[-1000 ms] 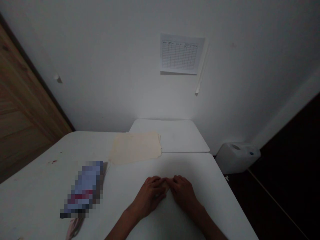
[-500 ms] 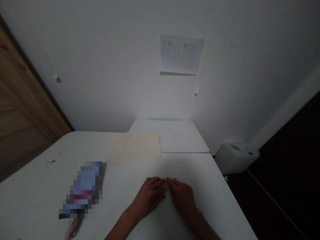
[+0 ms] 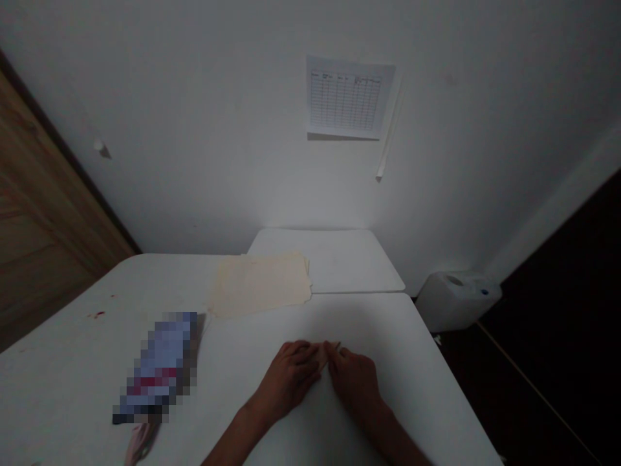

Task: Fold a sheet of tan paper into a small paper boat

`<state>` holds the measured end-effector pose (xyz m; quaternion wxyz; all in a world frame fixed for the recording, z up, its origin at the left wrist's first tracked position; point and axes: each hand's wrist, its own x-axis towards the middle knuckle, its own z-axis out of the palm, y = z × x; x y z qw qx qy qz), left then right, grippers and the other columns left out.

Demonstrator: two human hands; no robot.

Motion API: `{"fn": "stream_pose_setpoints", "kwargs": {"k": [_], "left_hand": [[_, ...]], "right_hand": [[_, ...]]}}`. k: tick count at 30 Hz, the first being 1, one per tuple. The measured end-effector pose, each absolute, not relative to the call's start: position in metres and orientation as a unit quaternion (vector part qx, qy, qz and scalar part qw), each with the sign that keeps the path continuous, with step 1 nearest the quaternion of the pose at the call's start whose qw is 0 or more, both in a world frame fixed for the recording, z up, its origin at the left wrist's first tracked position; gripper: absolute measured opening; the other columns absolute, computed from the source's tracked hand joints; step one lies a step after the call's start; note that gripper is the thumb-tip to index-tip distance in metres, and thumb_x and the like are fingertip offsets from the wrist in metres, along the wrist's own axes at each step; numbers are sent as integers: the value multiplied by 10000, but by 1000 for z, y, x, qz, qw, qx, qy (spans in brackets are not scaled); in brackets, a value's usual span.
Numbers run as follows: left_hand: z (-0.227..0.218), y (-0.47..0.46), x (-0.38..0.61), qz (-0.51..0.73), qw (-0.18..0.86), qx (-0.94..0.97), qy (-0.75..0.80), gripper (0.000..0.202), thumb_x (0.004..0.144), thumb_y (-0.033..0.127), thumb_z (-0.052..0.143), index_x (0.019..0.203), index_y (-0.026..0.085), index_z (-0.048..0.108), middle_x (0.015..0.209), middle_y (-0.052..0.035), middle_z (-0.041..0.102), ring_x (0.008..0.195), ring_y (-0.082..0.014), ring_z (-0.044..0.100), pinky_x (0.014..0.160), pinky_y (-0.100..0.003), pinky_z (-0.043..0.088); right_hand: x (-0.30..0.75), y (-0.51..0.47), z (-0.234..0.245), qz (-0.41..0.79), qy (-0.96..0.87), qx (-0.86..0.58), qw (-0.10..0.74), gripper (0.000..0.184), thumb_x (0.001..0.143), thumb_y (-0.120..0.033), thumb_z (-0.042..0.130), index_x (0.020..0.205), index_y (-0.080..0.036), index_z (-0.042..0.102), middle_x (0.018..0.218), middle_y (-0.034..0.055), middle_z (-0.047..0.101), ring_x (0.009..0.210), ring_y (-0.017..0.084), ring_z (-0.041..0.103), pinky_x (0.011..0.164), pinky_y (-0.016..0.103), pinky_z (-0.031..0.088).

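Note:
My left hand (image 3: 291, 378) and my right hand (image 3: 356, 382) lie side by side on a white table (image 3: 233, 362), fingertips meeting. Between them shows a small pale folded piece, probably paper (image 3: 326, 353), pressed under the fingers of both hands. The fingers are curled down onto it. Most of the piece is hidden by the hands. Farther back on the table lies a stack of cream sheets (image 3: 261, 283).
A blurred-out flat object (image 3: 158, 366) lies at the left of the table, with something pinkish (image 3: 138, 443) below it. A second white table (image 3: 327, 259) stands against the wall. A printed chart (image 3: 345, 97) hangs above. A white container (image 3: 456, 298) sits on the dark floor.
The view has drifted slightly downward. My right fingers have shifted a little on the small piece, which shows a bit more between the hands.

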<state>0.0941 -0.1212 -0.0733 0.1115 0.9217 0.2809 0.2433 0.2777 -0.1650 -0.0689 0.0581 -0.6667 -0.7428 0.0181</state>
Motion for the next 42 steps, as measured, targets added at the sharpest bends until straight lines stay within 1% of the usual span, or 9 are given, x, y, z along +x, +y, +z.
{"fn": "stream_pose_setpoints", "kwargs": {"k": [8, 18, 22, 25, 29, 32, 35, 40, 42], "left_hand": [[-74, -122, 95, 253, 110, 918, 285, 111, 868, 227, 627, 907, 265, 724, 1169, -24, 678, 1096, -273, 575, 891, -465, 477], [-77, -121, 94, 267, 111, 914, 285, 108, 864, 209, 622, 852, 251, 721, 1171, -30, 677, 1088, -272, 572, 893, -459, 477], [-73, -121, 95, 275, 119, 912, 280, 157, 893, 211, 571, 885, 248, 723, 1160, -48, 680, 1054, -252, 585, 891, -433, 477], [-70, -121, 95, 277, 132, 911, 275, 203, 903, 187, 527, 921, 249, 720, 1140, -58, 688, 1025, -245, 598, 882, -422, 476], [-67, -121, 95, 281, 147, 907, 279, 198, 903, 158, 517, 917, 231, 700, 1104, -60, 696, 1000, -239, 599, 872, -407, 476], [-65, -123, 96, 280, 153, 903, 287, 174, 916, 167, 517, 895, 220, 682, 1043, -58, 699, 940, -217, 599, 847, -378, 485], [-64, -124, 97, 280, 154, 900, 295, 161, 920, 167, 518, 909, 218, 670, 1016, -55, 692, 939, -210, 592, 854, -371, 484], [-66, -124, 98, 271, 150, 902, 300, 165, 916, 152, 507, 915, 215, 659, 1065, -63, 677, 995, -223, 575, 896, -400, 474], [-67, -124, 97, 262, 153, 903, 304, 172, 902, 119, 507, 909, 213, 651, 1079, -59, 673, 1008, -230, 563, 902, -409, 476]], "right_hand": [[281, -171, -71, 12, -707, -704, 57, 339, 988, -274, 396, 1288, -240, 550, 856, 98, 733, 706, 210, 703, 615, 271, 473], [283, -169, -76, -2, -686, -724, 70, 339, 996, -316, 390, 1258, -219, 583, 827, 90, 737, 712, 198, 697, 629, 257, 446], [283, -164, -72, -12, -693, -716, 82, 309, 998, -302, 390, 1152, -209, 642, 875, 78, 725, 745, 192, 685, 647, 254, 445], [285, -158, -68, 3, -723, -681, 120, 265, 989, -273, 417, 1088, -252, 662, 940, 37, 699, 804, 169, 669, 681, 234, 445], [287, -153, -63, 47, -755, -639, 136, 263, 967, -250, 453, 1150, -304, 634, 941, 3, 670, 817, 149, 653, 687, 212, 442], [286, -153, -61, 76, -767, -622, 138, 292, 948, -216, 457, 1164, -322, 622, 955, -3, 660, 853, 141, 644, 727, 205, 440], [283, -155, -57, 95, -773, -611, 142, 310, 929, -191, 462, 1164, -315, 621, 985, 4, 661, 893, 146, 637, 779, 209, 436], [281, -158, -50, 111, -772, -604, 165, 299, 982, -328, 402, 1193, -296, 611, 977, 22, 668, 896, 157, 638, 796, 229, 437], [281, -158, -46, 116, -774, -601, 161, 316, 975, -387, 415, 1223, -302, 592, 978, 27, 669, 897, 166, 642, 790, 237, 439]]}}
